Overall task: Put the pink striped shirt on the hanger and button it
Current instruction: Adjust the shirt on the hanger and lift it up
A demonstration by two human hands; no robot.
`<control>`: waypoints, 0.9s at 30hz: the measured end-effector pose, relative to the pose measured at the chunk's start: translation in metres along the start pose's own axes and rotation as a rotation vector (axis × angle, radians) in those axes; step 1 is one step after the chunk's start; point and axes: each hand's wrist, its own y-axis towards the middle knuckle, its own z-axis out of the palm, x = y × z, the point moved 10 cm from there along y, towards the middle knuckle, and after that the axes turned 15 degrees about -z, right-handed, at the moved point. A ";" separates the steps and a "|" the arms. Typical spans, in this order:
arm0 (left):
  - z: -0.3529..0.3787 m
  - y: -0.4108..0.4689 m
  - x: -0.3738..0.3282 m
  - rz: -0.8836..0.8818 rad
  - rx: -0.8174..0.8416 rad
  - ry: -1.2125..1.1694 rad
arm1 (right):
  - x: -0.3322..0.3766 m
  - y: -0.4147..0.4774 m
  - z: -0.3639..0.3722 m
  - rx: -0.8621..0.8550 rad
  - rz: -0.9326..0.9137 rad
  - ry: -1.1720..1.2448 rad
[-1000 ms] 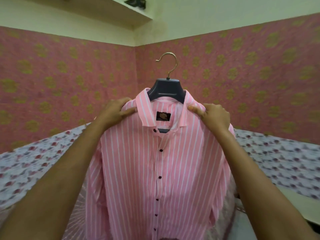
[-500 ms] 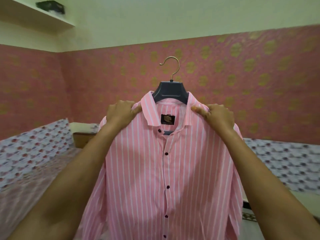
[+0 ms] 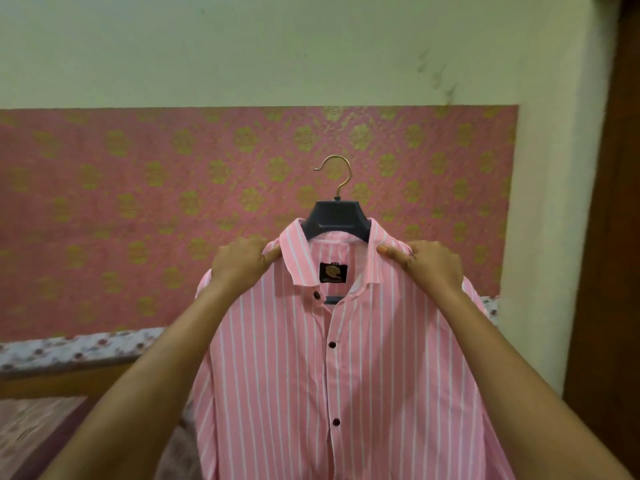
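Only the head view to go on here. The pink cotton shirt with thin white stripes (image 3: 346, 375) is already on the dark grey plastic hanger with the brass-coloured hook (image 3: 337, 220), held up in the air in front of the pink wallpaper with gold flowers (image 3: 138, 202). The hook isn't on anything. The left hand (image 3: 239, 265) grips the shirt's shoulder just beside the collar, fingers curled into the fabric, and the right hand (image 3: 433, 268) pinches the other shoulder the same way. I can't tell if they've also got the hanger arms underneath. The placket looks closed at the small dark buttons (image 3: 332, 344) lower down, but the collar is open and the top button (image 3: 316, 295) sits loose, with the hanger's bar showing in the gap. So I'd say it's the squaring-up stage, nearly done. Next move probably needs one hand to take the weight while the other does that top button, or somewhere to hang it. Floral bedsheet (image 3: 69, 348) is low left and the brown wooden door (image 3: 616, 237) far right.
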 end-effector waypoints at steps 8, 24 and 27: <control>0.080 0.145 -0.082 0.051 0.009 -0.059 | -0.105 0.102 0.024 -0.030 0.081 -0.102; 0.126 0.443 -0.287 0.097 -0.247 -0.053 | -0.341 0.338 0.026 -0.306 0.151 -0.233; 0.131 0.503 -0.328 0.100 -0.324 -0.102 | -0.390 0.394 0.017 -0.353 0.141 -0.275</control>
